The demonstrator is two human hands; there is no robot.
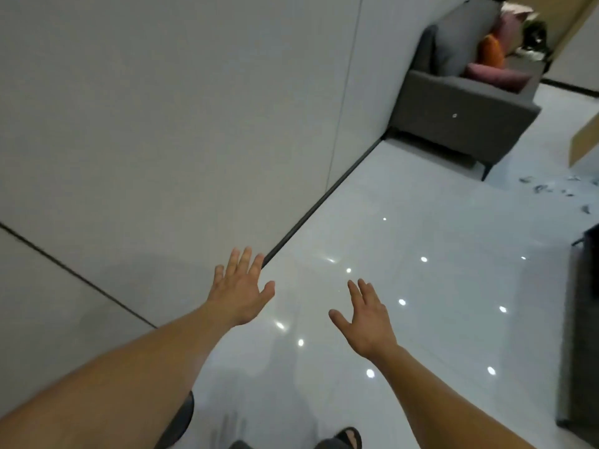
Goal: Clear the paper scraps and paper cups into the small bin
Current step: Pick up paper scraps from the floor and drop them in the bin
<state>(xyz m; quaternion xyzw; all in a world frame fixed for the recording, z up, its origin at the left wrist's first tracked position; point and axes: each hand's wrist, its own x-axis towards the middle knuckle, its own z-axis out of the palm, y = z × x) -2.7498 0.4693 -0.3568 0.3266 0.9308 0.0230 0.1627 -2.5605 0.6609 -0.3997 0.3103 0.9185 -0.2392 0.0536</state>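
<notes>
Fingers spread wide, our left hand (240,291) hung in front of the pale wall (162,124), palm down, holding nothing and touching nothing. Just to its right, our right hand (366,322) was likewise flat and empty, its fingers straight and closer together, thumb out to the side, above the glossy white floor (421,222). Both bare arms reached forward, the hands near each other but apart. At the bottom edge we saw our foot in a dark sandal (348,437). Farther off, a grey sofa (460,105) stood against the wall with pink and orange cushions (496,72) on it. Right of the sofa, small grey paper scraps (547,189) lay scattered on the floor, well apart from our hands. At the right edge stood a dark upright object (583,319); we could not tell what it was.
</notes>
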